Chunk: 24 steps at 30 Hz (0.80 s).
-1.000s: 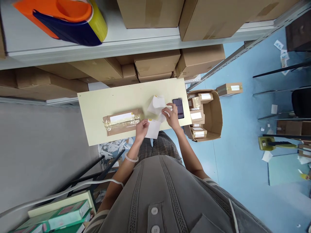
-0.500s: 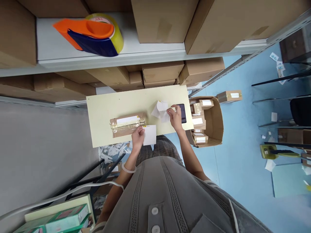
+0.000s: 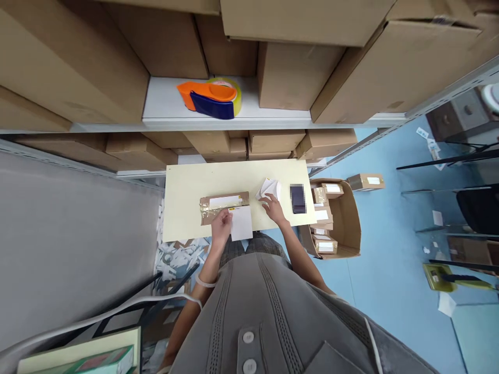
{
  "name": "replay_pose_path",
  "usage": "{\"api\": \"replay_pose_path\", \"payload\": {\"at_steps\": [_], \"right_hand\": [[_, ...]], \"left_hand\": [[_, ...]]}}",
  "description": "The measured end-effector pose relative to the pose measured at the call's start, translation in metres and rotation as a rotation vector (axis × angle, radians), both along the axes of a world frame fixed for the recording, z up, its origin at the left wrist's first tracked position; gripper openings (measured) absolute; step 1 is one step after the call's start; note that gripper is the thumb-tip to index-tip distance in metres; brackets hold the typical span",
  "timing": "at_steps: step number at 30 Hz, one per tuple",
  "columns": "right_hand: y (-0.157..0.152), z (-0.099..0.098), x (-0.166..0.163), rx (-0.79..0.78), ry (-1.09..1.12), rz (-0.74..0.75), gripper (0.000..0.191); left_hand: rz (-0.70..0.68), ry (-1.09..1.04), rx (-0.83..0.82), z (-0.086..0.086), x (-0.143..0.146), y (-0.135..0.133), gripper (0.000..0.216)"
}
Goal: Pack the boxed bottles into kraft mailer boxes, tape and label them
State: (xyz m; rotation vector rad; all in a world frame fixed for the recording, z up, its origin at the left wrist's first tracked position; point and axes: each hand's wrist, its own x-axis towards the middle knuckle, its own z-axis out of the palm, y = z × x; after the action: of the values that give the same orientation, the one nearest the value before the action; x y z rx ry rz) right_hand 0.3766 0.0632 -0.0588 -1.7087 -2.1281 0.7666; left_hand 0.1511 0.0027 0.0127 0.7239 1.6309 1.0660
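In the head view, the left hand [image 3: 221, 227] has its grip pinched on a corner of the white label sheet [image 3: 242, 224], over the table [image 3: 186, 179] edge. Probably this sheet is light, flexible, easily creased; corners suit holding. The right hand [image 3: 274, 210] is at folded papers [image 3: 270, 188]; its grip I cannot tell.

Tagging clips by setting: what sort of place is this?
Probably a packing or shipping area, perhaps a small storeroom: taped parcel on the table, tape dispenser on a shelf among cardboard boxes, open carton of labelled boxes.
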Motion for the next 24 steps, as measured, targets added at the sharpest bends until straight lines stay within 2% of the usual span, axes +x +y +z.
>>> {"api": "replay_pose_path", "payload": {"at_steps": [4, 7, 10, 15, 19, 22, 24], "right_hand": [[-0.012, 0.009, -0.013, -0.016, 0.098, -0.119, 0.026], [-0.019, 0.029, -0.022, 0.006, 0.228, -0.172, 0.024], [-0.025, 0.063, -0.038, -0.013, 0.437, -0.187, 0.022], [-0.036, 0.131, -0.084, -0.097, 0.754, -0.149, 0.032], [-0.039, 0.164, -0.122, -0.124, 0.813, -0.180, 0.034], [-0.037, 0.173, -0.134, -0.073, 0.782, -0.205, 0.033], [-0.035, 0.178, -0.135, -0.039, 0.716, -0.161, 0.031]], "left_hand": [[-0.013, -0.041, 0.014, 0.005, -0.016, -0.001, 0.020], [-0.019, -0.063, 0.031, 0.012, -0.028, 0.000, 0.023], [-0.046, -0.088, 0.076, 0.028, -0.038, 0.003, 0.024], [-0.114, -0.157, 0.165, 0.063, -0.049, 0.006, 0.029], [-0.129, -0.205, 0.182, 0.084, -0.057, 0.004, 0.035], [-0.136, -0.232, 0.203, 0.095, -0.067, 0.002, 0.037], [-0.141, -0.252, 0.244, 0.102, -0.075, 0.001, 0.037]]}}
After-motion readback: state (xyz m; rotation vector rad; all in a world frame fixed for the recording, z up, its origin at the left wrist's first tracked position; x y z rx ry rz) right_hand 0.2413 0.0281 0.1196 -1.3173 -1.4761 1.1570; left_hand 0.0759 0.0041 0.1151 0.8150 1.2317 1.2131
